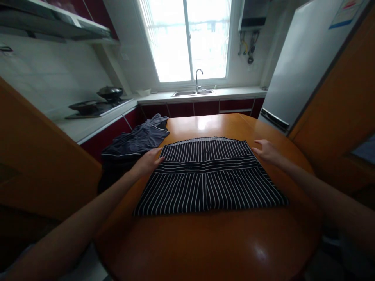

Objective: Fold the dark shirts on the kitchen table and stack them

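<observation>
A black garment with white stripes (205, 187) lies flat on a round wooden table (205, 246). A band with crosswise stripes runs across it, and its pale inner side shows along the far edge. My left hand (148, 160) is at the garment's upper left edge, fingers and thumb apart, the tips touching the cloth or just beside it. At the opposite side, my right hand (266, 151) is held open close to the upper right corner. A slight gap seems to separate its fingertips from the fabric.
Dark grey clothes with white piping (137, 136) are heaped at the table's left edge. Beyond are a counter with a sink (193, 93), a stove with pans (109, 92) and a window. A fridge (301, 58) stands at the right, and wooden door frames flank both sides.
</observation>
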{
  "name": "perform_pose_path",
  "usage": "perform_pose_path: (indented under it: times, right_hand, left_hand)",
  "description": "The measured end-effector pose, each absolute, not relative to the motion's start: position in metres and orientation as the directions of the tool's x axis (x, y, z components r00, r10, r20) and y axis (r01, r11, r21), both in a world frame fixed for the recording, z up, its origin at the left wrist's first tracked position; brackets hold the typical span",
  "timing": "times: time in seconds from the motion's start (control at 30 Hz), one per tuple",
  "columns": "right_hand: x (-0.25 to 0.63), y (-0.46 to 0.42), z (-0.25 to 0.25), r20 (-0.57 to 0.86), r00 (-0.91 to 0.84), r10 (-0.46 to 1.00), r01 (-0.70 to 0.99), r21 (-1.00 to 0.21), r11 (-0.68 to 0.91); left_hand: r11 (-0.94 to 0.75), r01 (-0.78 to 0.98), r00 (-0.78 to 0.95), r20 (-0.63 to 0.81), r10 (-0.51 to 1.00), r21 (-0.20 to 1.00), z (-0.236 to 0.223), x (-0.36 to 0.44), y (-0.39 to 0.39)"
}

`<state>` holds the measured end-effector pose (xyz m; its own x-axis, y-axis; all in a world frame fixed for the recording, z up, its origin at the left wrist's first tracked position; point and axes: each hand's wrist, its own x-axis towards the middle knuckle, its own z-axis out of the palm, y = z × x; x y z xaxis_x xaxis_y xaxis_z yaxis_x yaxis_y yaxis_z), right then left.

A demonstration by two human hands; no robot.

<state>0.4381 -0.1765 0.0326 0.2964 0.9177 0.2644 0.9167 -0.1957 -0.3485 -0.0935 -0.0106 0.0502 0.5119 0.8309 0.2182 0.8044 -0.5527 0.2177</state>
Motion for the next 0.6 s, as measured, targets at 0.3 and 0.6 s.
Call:
perform_pose_path:
  times: [0.3, 0.6]
  right_hand:
    - [0.447, -0.048, 0.030, 0.023, 0.358, 0.934, 0.866, -0.381, -0.322]
    - [0.468, -0.019, 0.024, -0.199, 0.320, 0.926, 0.781, -0.497, -0.377]
  left_hand:
    - [-0.368, 0.894, 0.386, -0.020, 0.922, 0.254, 0.062, -0.038, 0.109]
    - [-0.271, 0.901, 0.363, -0.244, 0.899, 0.339, 0.058, -0.034, 0.151]
